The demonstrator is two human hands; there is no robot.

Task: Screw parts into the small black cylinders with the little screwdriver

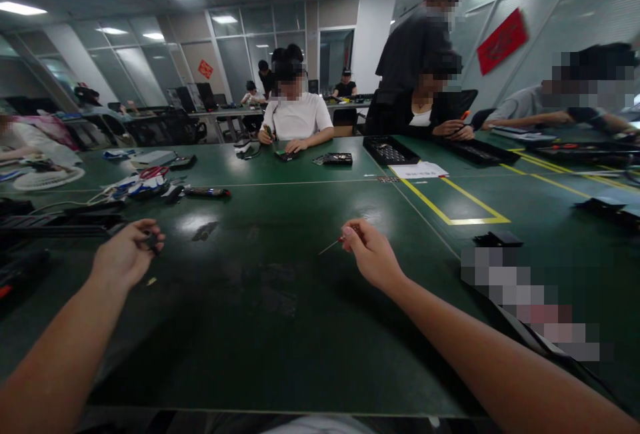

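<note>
My right hand (373,254) is closed around a small screwdriver (329,247). Its thin metal shaft points left and down over the green table (220,361), and a bit of red shows at the fingers; the rest of the handle is hidden. On the left, my left hand (123,254) pinches a small dark piece (151,241) between thumb and fingers, too small and dim to name. Below that hand a tiny pale scrap (151,281) lies on the table. The two hands are well apart, both above the tabletop.
Left of centre lie a dark pen-like tool (207,192) and a heap with red-handled scissors (153,173). Black trays (391,151) stand at the far right, near a yellow taped outline (475,222). Across the table a person in a white shirt (299,119) works.
</note>
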